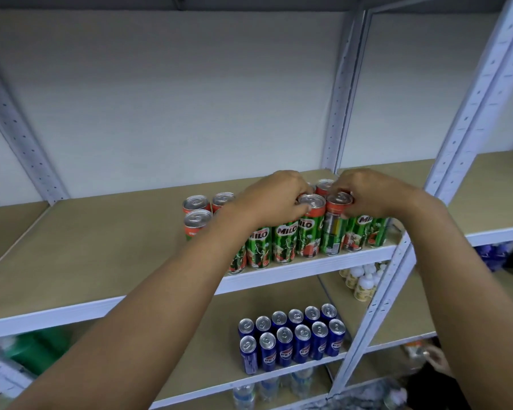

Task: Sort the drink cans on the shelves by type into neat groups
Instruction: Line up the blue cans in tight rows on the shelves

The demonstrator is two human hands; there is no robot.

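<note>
Green and red Milo cans crowd the right end of the upper shelf, standing upright in tight rows right up to the front lip. Both hands are up there among them: the left hand is curled down over the tops of the cans, fingers closed around the rim of one can in the middle of the group, while the right hand pinches the top of the neighbouring can, thumb on the near side and fingers wrapped behind. Those two cans stand touching, side by side, a little taller in the view than the front row. Off to the left, a few more of the same cans stand just apart from the main cluster, silver lids showing. One level down, blue Pepsi cans sit in two neat rows near the front of the lower shelf. Further right on that level, small white-capped bottles huddle behind the metal upright. Clear water bottles show blurred on the level beneath.
</note>
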